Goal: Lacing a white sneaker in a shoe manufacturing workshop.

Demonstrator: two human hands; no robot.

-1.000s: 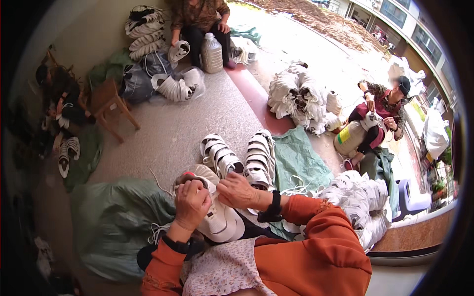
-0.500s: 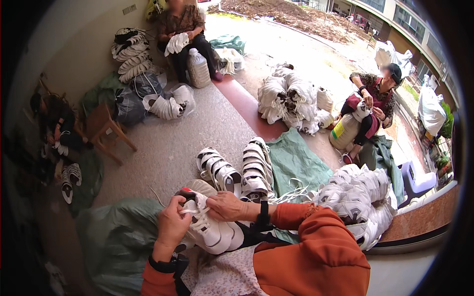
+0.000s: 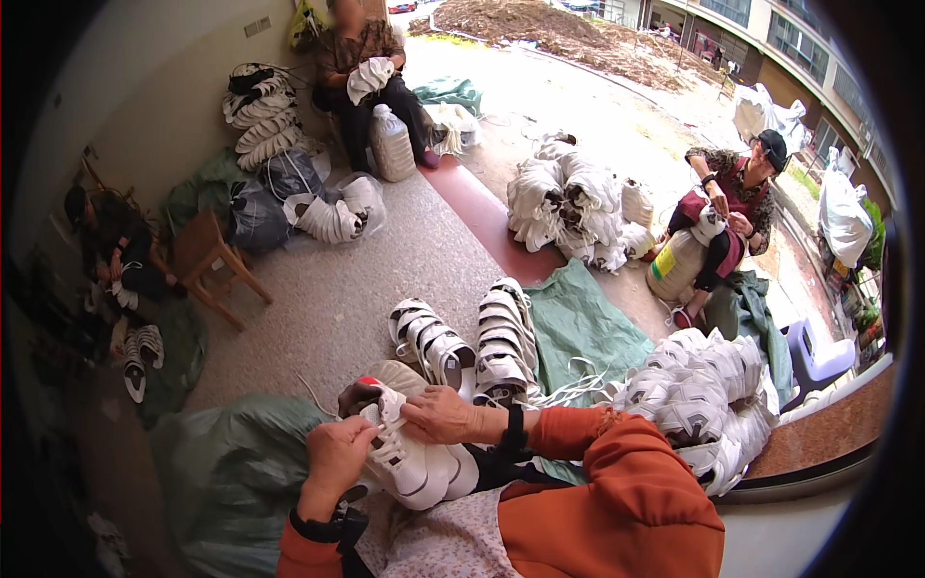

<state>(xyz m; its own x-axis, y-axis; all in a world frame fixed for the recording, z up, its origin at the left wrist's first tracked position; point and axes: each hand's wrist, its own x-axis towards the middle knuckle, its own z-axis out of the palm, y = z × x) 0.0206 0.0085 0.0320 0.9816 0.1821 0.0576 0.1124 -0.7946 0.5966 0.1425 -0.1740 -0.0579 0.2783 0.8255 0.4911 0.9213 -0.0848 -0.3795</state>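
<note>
A white shoe upper [image 3: 421, 474] with a dark lining and a red patch at its opening lies before me, over a pale rounded object [image 3: 397, 374]. My left hand [image 3: 335, 457] is closed at its left side, thumb and forefinger pinching a white shoelace [image 3: 364, 426] near the eyelets. From the right, my right hand [image 3: 445, 416] is closed on the edge of the upper by the lacing; its fingertips are partly hidden. Just beyond stand two nested rows of white shoe uppers, a left row [image 3: 432, 345] and a right row [image 3: 505, 339].
Heaped white uppers [image 3: 699, 400] lie at my right, beside green sheeting [image 3: 583, 323]. A green sack [image 3: 231, 472] is at my left. Farther off are another pile [image 3: 568, 202], a wooden stool [image 3: 217, 260], and three seated people handling uppers. A white-and-purple plastic stool [image 3: 814, 352] stands far right.
My left hand has drawn down and slightly left from the shoe's opening, with the lace between its fingertips. My right hand stays at the lacing. The whole view has shifted slightly.
</note>
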